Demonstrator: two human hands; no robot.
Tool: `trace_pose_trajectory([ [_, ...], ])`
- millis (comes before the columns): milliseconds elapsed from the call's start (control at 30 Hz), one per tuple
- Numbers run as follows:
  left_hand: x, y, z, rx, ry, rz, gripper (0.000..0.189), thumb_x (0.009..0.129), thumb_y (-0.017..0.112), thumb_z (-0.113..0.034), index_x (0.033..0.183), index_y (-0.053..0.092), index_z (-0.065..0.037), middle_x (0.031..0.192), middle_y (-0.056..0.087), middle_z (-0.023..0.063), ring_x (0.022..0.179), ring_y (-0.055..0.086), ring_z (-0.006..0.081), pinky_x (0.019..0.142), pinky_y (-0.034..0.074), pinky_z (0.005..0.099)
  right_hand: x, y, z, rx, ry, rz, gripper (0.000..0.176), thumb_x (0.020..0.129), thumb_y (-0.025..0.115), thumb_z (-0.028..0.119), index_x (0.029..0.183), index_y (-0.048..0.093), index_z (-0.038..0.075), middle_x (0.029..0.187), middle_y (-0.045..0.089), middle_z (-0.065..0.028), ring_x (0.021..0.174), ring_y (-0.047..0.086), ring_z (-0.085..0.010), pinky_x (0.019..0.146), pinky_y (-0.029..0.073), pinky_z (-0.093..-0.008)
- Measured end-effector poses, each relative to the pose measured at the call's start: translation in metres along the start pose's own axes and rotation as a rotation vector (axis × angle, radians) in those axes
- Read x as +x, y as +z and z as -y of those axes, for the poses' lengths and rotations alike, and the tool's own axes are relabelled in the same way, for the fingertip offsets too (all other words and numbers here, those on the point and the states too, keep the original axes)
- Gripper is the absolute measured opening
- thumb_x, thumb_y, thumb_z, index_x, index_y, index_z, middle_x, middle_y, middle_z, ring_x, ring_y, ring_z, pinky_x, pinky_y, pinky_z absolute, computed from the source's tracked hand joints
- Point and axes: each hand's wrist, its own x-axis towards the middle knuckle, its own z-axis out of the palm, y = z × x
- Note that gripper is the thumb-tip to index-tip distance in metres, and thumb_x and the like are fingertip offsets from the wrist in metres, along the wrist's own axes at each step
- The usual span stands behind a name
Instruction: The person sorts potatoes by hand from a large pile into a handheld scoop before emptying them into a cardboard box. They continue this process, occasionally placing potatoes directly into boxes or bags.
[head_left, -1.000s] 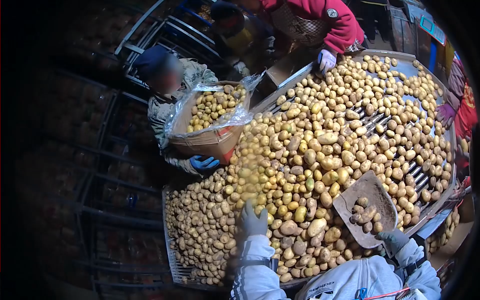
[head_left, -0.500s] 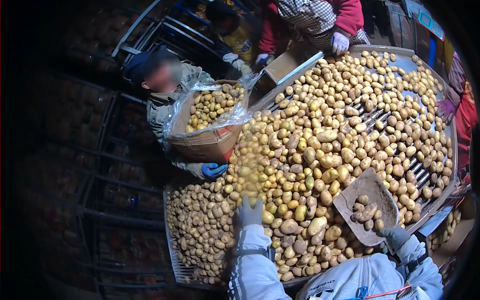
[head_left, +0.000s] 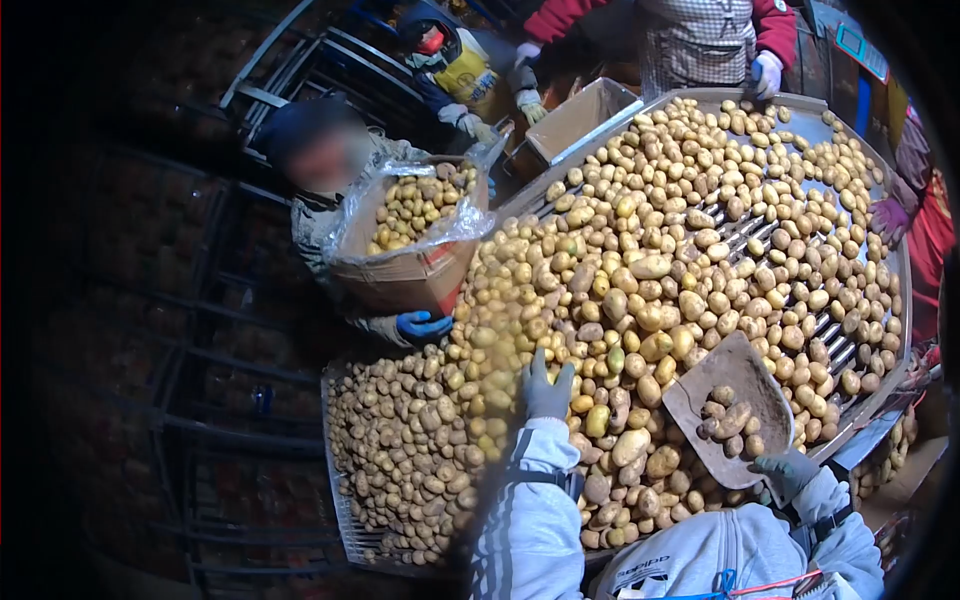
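Right hand (head_left: 786,472) grips scoop (head_left: 745,375), blade pointing up-left; left hand (head_left: 547,392) spread over potatoes (head_left: 650,268).

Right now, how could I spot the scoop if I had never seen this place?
Find the big table heaped with potatoes. Look at its near right edge, where the person's grey-gloved right hand holds the scoop. It is the only flat, dusty brown shovel shape, holding just a few potatoes.

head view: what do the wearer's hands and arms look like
The left hand and right hand wear grey knit gloves. The left sleeve and right sleeve are pale grey with dark wrist straps; the left has lengthwise stripes.
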Motion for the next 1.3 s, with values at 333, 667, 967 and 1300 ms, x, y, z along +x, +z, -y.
trace_pose_trajectory([
  [333,-0.049,-0.014,-0.072,0.098,0.01,0.239,0.082,0.091,0.075,-0.053,0.16,0.047,-0.018,0.161,0.044,0.0178,0.146,0.044,0.0389,0.122,0.037,0.0485,0.021,0.0,-0.016,0.111,-0.179,-0.103,0.023,0.094,0.071,0.021,0.103,0.07,0.0,0.064,0.064,-0.0042,0.046,0.059,-0.0161,0.042,0.045,-0.0289],
  [667,-0.023,-0.048,0.002,-0.242,-0.013,0.018,0.053,0.088,0.079,-0.031,0.131,0.068,-0.002,0.129,0.068,0.0231,0.117,0.066,0.0405,0.103,0.053,0.0502,0.013,0.012,0.01,0.151,-0.289,-0.036,0.038,0.096,0.075,0.026,0.114,0.064,-0.006,0.079,0.07,-0.0096,0.044,0.06,-0.0171,0.037,0.048,-0.0281],
  [967,0.034,-0.077,0.104,0.089,-0.141,0.102,0.054,0.083,0.08,-0.038,0.125,0.07,-0.006,0.111,0.072,0.0224,0.103,0.07,0.0399,0.09,0.056,0.0483,0.002,0.03,0.019,0.182,-0.201,-0.094,0.022,0.098,0.071,0.016,0.106,0.068,-0.003,0.068,0.066,-0.005,0.045,0.059,-0.0144,0.039,0.045,-0.027],
  [1300,0.026,-0.071,0.112,0.074,-0.018,0.033,0.046,0.084,0.077,-0.027,0.123,0.07,-0.003,0.128,0.068,0.0245,0.118,0.066,0.0389,0.103,0.051,0.0473,0.004,0.032,0.01,0.125,-0.202,-0.101,0.022,0.095,0.073,0.017,0.105,0.068,-0.002,0.064,0.065,-0.006,0.045,0.06,-0.0153,0.039,0.045,-0.0279],
])
